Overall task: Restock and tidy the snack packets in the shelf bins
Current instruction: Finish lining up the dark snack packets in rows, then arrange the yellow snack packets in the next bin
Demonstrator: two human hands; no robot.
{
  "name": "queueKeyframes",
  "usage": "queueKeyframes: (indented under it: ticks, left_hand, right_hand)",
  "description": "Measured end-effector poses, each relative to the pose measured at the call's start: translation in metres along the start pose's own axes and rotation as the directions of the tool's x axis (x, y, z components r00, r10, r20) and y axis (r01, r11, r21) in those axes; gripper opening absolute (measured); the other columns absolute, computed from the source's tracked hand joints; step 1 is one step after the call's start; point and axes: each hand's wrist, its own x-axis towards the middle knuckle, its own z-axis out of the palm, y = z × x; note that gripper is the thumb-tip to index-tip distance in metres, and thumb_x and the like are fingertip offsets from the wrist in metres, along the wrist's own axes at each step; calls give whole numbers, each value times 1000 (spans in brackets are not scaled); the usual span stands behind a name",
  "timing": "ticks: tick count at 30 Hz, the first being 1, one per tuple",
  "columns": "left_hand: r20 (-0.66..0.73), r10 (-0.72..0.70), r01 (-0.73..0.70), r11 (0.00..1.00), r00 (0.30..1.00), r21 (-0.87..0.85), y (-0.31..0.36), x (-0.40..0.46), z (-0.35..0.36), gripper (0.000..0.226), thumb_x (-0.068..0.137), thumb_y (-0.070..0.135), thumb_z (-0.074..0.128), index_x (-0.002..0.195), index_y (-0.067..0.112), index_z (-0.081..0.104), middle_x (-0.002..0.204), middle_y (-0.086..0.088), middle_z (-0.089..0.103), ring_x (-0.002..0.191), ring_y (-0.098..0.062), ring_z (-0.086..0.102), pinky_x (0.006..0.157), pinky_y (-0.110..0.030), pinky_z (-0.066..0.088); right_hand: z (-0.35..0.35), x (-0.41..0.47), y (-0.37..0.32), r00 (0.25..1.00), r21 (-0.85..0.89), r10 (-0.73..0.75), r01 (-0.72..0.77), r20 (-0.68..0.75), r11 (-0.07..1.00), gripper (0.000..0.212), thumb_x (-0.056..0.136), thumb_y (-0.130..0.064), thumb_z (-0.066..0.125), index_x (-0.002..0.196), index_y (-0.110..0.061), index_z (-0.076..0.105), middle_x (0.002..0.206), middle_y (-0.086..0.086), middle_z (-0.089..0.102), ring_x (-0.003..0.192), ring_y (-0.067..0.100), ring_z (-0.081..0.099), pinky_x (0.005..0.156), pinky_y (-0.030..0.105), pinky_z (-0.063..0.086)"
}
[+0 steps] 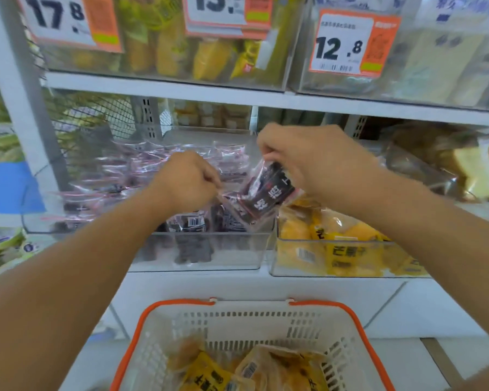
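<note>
Access to the dark-packet bin from the front and above

The clear bin [209, 249] is left open at the top, but the way in is narrowed by the shelf board [237, 97] overhead. The bin's right front corner is taken up by the left hand [187, 179], the right hand [308, 156] and the dark packet [266, 193] pinched there. The floor space below is filled by the orange-rimmed basket [251, 320].
</note>
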Motion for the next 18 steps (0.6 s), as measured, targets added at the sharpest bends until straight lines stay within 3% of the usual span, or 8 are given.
queueKeyframes:
  ticks: [3, 5, 9, 11, 12, 14, 16, 18]
  left_hand:
    - [39, -102, 107, 980, 994, -168, 2, 2, -5, 16, 75, 12, 82, 66, 25, 78, 59, 17, 69, 52, 1, 56, 54, -17, 45]
    - [66, -110, 121, 971, 992, -206, 3, 1, -5, 21, 73, 12, 84, 61, 26, 77, 52, 17, 65, 42, 5, 51, 45, -9, 38]
    - [123, -81, 96, 988, 989, -121, 2, 2, -9, 55, 78, -5, 74, 41, 34, 62, 37, 18, 55, 38, 3, 51, 42, -9, 38]
    - [151, -65, 80, 992, 986, -95, 2, 1, -13, 59, 78, -8, 71, 42, 38, 63, 39, 18, 56, 40, 0, 51, 49, -15, 43]
    - [157, -60, 77, 991, 986, -109, 1, -1, -14, 57, 79, -4, 73, 41, 38, 64, 40, 17, 57, 39, 0, 49, 48, -14, 42]
    - [149, -52, 78, 982, 987, -171, 0, -4, -14, 38, 80, 4, 77, 55, 33, 73, 46, 14, 61, 38, 1, 47, 43, -9, 39]
    - [127, -62, 85, 979, 990, -185, 0, -6, -12, 19, 80, 7, 77, 71, 24, 78, 50, 12, 65, 42, 1, 51, 44, -7, 39]
    - [85, -77, 90, 983, 993, -160, 0, -7, -9, 18, 80, 8, 78, 72, 24, 78, 58, 10, 69, 49, 0, 55, 51, -11, 43]
  right_hand:
    - [11, -1, -7, 980, -159, -195, 200, 47, 967, 42, 67, 11, 58, 98, -16, 52, 68, 2, 45, 55, 24, 37, 45, 24, 13]
    - [13, 7, -8, 944, -172, -329, 323, -4, 931, 48, 57, 19, 53, 97, -8, 59, 67, 8, 48, 56, 25, 41, 41, 26, 20]
    - [26, 23, -25, 912, -160, -401, 410, 88, 898, 43, 74, 17, 57, 104, -13, 56, 71, 7, 54, 62, 29, 53, 44, 35, 36]
    - [41, 24, -29, 941, -70, -312, 323, 133, 944, 28, 90, -1, 63, 103, -21, 47, 73, 1, 56, 62, 20, 53, 50, 38, 46]
    - [43, 24, -28, 965, 90, -227, 216, 129, 972, 24, 93, -13, 67, 104, -22, 47, 78, -2, 62, 67, 16, 57, 60, 39, 52]
    - [41, 22, -18, 975, 428, -11, -88, 223, 900, 34, 89, -24, 75, 113, -23, 52, 96, -5, 71, 87, 12, 65, 80, 39, 55]
    - [36, 19, -9, 947, 494, 71, -226, 313, 840, 39, 82, -23, 82, 114, -19, 60, 100, -4, 72, 94, 12, 67, 87, 39, 55]
    - [31, 20, -7, 959, 438, 39, -163, 279, 884, 22, 83, -21, 81, 100, -12, 70, 88, -2, 72, 83, 12, 67, 82, 41, 56]
